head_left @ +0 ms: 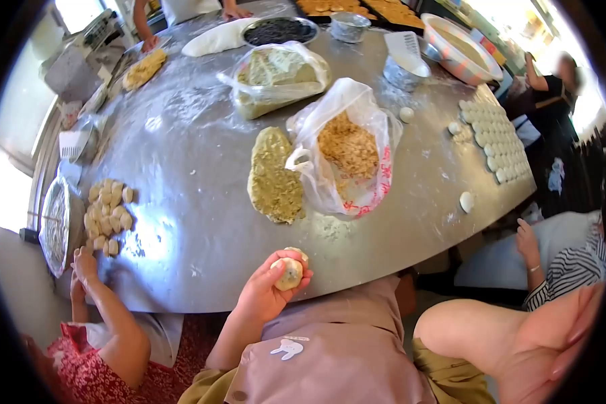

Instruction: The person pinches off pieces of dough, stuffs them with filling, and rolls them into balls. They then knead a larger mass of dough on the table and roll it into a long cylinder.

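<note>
Pale dough ball (289,275), likely light, soft, easily dented: I'd cup its sides. My left hand (263,288) is curled around it, over the near edge of the surface (202,222) (how my raised right hand (572,333) is set, I can't tell).

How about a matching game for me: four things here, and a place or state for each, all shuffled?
Things:
1. Left hand
2. Green mound
3. Brown crumbs
4. Black mix

Places or states:
A. In a metal bowl on the far side
B. Holding pale dough
C. In a bag with red print
D. Directly on the table

Pairs: 1-B, 2-D, 3-C, 4-A.
</note>
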`<state>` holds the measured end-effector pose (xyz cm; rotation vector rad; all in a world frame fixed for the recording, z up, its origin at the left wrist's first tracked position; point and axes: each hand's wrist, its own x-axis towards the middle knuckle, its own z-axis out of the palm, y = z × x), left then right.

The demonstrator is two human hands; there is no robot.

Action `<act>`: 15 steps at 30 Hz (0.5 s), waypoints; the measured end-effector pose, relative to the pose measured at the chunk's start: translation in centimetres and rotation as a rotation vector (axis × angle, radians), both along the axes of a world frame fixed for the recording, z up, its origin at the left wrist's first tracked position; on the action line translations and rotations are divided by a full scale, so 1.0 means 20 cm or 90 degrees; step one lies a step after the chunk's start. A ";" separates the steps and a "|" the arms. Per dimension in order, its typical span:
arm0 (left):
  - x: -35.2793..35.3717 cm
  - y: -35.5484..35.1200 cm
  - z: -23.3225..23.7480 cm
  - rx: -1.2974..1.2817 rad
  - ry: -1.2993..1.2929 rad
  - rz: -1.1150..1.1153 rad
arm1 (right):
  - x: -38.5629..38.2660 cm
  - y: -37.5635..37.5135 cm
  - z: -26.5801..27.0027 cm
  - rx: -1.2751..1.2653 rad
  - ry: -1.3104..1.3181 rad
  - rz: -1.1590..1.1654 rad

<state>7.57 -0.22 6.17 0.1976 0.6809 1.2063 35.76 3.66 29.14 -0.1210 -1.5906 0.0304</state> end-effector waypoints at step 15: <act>-0.02 0.02 0.04 -0.055 0.020 0.083 | -0.16 0.30 -0.19 -0.072 0.050 0.152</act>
